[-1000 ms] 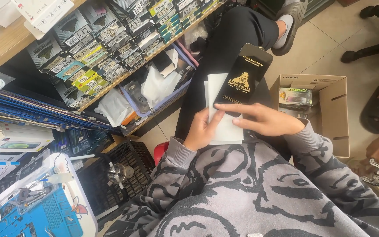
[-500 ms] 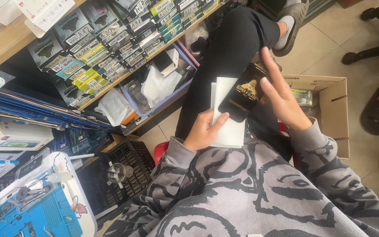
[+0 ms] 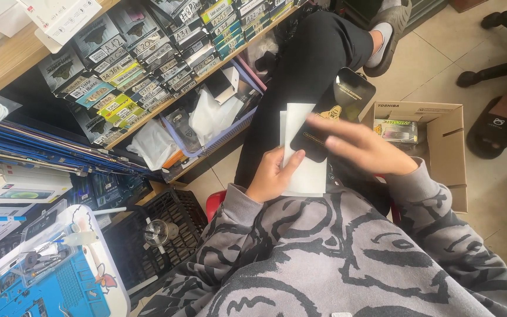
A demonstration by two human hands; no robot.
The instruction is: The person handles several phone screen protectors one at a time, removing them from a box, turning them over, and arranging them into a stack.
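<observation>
At frame centre the black packet (image 3: 340, 111) slants toward upper right over the white sleeves (image 3: 303, 170); right hand (image 3: 366, 149), fingers spread, rests on its lower end; left hand (image 3: 272, 176) pinches the sleeves' left edge.

You have two hands (image 3: 274, 176) out; one black glossy packet (image 3: 335, 114); two white cards (image 3: 303, 149); one cardboard box (image 3: 450, 147); one black sandal (image 3: 491, 132).
</observation>
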